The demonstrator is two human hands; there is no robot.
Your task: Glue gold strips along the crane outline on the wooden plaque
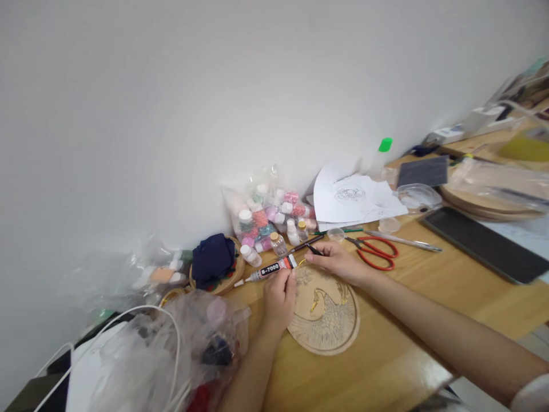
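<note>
A round wooden board (323, 323) with a bird drawn on it and some gold lines lies on the wooden table. My left hand (280, 297) is at the board's upper left edge with its fingers closed; what they hold, if anything, is too small to make out. At the top edge of the board, my right hand (337, 262) is closed on a dark thin tool (314, 250). A short gold-yellow thread (302, 261) shows between the hands. Just beyond my left hand lies a B-7000 glue tube (270, 269).
Red-handled scissors (380, 252) and a black phone (486, 243) lie to the right. Small bottles (278, 244) and a bag of colored jars (259, 214) stand behind, beside paper drawings (355, 200). Clear plastic bags (158, 343) and a white cable (178, 337) crowd the left.
</note>
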